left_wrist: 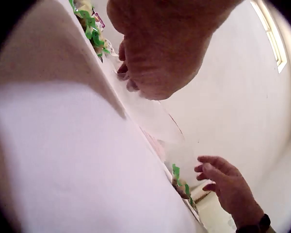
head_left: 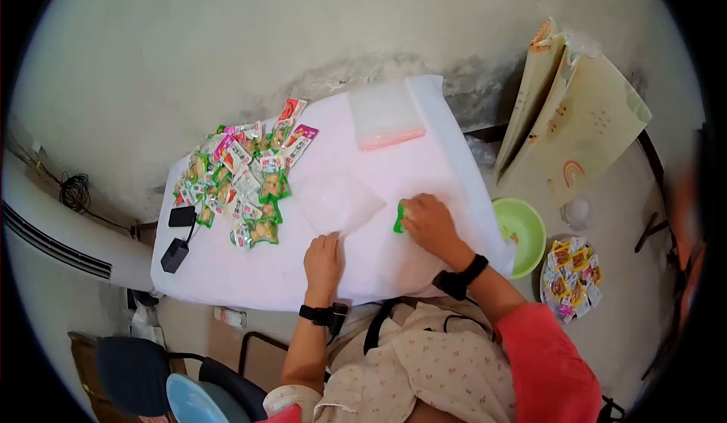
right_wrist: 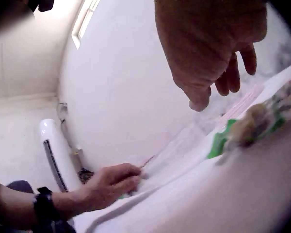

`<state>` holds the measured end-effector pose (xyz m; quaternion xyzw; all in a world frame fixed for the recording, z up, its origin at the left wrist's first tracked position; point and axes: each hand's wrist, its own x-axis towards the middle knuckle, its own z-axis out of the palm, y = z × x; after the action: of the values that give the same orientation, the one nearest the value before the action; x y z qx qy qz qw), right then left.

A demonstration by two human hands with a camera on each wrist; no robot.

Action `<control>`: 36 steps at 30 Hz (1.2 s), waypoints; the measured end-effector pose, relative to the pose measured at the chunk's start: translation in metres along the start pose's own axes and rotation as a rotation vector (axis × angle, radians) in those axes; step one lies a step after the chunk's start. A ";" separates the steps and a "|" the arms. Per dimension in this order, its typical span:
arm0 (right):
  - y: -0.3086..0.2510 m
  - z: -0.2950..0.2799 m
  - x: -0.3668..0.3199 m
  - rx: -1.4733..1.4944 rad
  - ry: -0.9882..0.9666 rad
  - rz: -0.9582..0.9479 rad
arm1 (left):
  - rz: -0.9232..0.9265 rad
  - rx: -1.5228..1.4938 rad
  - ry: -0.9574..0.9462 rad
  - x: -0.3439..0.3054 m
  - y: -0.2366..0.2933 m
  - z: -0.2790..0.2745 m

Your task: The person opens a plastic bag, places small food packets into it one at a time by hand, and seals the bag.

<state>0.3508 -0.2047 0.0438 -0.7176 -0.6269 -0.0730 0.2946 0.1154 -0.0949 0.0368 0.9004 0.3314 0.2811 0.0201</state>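
printed packets (head_left: 272, 167), lettering too small, unreadable

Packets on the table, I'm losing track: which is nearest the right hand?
The lone green-edged packet just below the right hand; the other packets lie heaped on the left.

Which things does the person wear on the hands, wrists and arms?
The left hand and right hand are bare, without gloves. Each wrist has a black strap with a small black box attached. The right sleeve is red and ends near the elbow.
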 end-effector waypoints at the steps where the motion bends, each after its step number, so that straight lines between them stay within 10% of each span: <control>1: -0.014 0.003 0.008 0.127 0.026 -0.004 | -0.024 -0.011 -0.001 -0.001 0.002 -0.001; 36: -0.059 0.060 -0.023 0.203 0.024 -0.309 | -0.581 -0.804 -0.067 -0.023 -0.017 0.033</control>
<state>0.2744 -0.1910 0.0037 -0.5785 -0.7302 -0.0624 0.3580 0.1079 -0.0908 -0.0058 0.7003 0.4332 0.3403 0.4541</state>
